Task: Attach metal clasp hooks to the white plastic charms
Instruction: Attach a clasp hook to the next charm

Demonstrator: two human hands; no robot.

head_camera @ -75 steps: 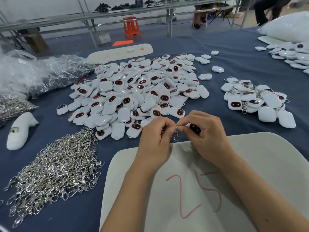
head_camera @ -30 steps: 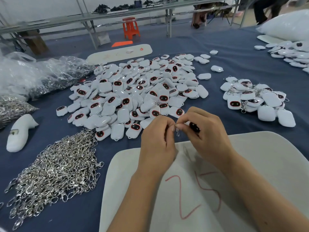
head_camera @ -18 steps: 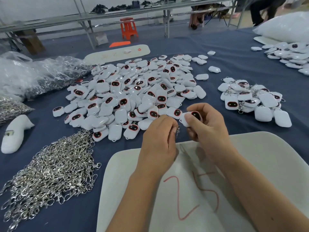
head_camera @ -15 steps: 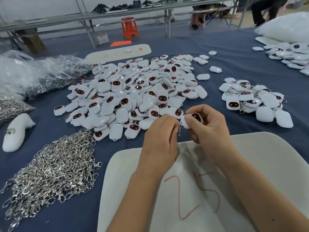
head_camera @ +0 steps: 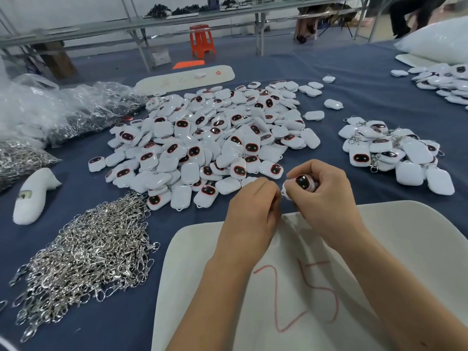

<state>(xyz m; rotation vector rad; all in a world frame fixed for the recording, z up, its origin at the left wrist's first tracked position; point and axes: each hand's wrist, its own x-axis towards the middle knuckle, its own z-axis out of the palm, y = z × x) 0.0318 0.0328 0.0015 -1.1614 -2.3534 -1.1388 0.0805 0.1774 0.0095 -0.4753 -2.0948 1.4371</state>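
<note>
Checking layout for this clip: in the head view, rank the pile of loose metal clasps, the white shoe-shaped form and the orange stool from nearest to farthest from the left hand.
1. Pile of loose metal clasps, on the cloth left of the left hand.
2. White shoe-shaped form, near the table's left edge.
3. Orange stool, on the floor beyond the table.

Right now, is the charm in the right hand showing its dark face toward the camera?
Yes, the right hand grips a white charm with its red-rimmed dark face turned up toward the camera.

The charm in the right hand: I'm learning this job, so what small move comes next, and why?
Probably keep working the clasp hook into the charm. The right hand grips it, the left hand meets its white end, and the hook itself is mostly hidden there.
</note>
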